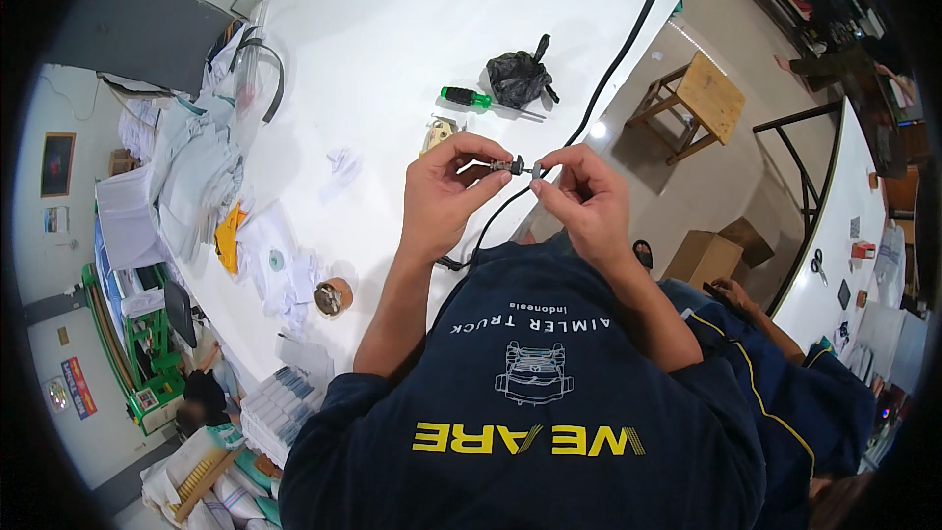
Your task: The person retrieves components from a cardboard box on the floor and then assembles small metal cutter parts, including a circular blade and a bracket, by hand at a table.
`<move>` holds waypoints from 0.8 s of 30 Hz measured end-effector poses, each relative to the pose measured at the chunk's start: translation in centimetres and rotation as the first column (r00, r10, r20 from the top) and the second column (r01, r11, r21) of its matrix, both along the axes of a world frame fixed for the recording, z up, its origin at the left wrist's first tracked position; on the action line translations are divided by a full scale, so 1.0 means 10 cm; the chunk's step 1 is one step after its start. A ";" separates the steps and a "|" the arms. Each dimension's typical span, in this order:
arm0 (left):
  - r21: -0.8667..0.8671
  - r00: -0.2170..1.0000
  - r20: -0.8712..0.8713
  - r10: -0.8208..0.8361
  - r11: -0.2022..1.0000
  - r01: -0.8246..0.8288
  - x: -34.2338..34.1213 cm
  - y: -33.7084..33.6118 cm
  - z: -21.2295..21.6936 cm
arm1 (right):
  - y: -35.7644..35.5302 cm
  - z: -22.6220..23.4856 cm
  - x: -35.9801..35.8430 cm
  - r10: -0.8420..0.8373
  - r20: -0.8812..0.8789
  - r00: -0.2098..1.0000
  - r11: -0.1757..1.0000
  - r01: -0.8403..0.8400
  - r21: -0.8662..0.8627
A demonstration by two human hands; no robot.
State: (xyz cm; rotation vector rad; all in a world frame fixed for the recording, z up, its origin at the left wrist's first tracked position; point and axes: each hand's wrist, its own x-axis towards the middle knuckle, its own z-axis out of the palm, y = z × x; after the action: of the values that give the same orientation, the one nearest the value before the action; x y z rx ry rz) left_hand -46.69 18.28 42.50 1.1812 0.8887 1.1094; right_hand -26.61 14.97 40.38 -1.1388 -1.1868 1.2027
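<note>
One dark piece [516, 166]: pinched in the grip of the left hand [440, 191], over the bench [378, 29].
Grey piece [537, 171]: pinched by the right hand [594, 204], just beside it.
Handwork: apparently midway; both pieces held, beige mechanism [438, 133] lying separate; any join is too small to tell.
Black bag [517, 79]: knotted, contents hidden.
Brown tub [344, 291]: holds small bits [328, 298].

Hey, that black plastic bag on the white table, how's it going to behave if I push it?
The black plastic bag likely gives under a push, since its surface looks thin and wrinkled. It probably won't roll smoothly, being lumpy with twisted ends sticking out. Its weight is hard to judge; any contents are hidden.
</note>
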 end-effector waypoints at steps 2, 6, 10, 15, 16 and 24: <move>-0.004 1.000 -0.002 -0.028 1.000 0.028 -0.01 -0.01 -0.02 | 0.01 -0.01 0.00 -0.006 -0.007 1.000 0.999 0.005 -0.038; 0.022 0.999 0.000 -0.042 0.999 0.042 -0.01 -0.02 -0.04 | 0.02 -0.09 0.02 0.026 -0.079 0.997 0.995 -0.033 -0.089; -0.004 0.999 0.026 -0.042 0.999 0.043 0.01 -0.06 -0.02 | -0.02 -0.11 0.03 0.063 -0.149 0.987 0.986 -0.085 -0.144; -0.069 0.991 0.129 -0.020 0.997 0.030 -0.01 -0.06 -0.07 | 0.02 -0.05 0.05 0.113 -0.252 0.961 0.967 -0.164 -0.193; -0.070 0.993 0.114 -0.008 0.997 0.016 -0.03 -0.06 -0.10 | 0.02 -0.07 0.04 0.116 -0.265 0.957 0.966 -0.170 -0.192; -0.080 0.989 0.107 0.104 0.992 -0.095 -0.16 -0.03 -0.34 | 0.01 -0.33 0.10 0.176 -0.245 0.953 0.917 -0.249 -0.311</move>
State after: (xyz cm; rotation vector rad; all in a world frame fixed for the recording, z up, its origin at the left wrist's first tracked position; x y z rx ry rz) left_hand -48.34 18.02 39.09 1.0129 0.9035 1.2005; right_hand -25.60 15.05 37.04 -1.1137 -0.9807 1.7051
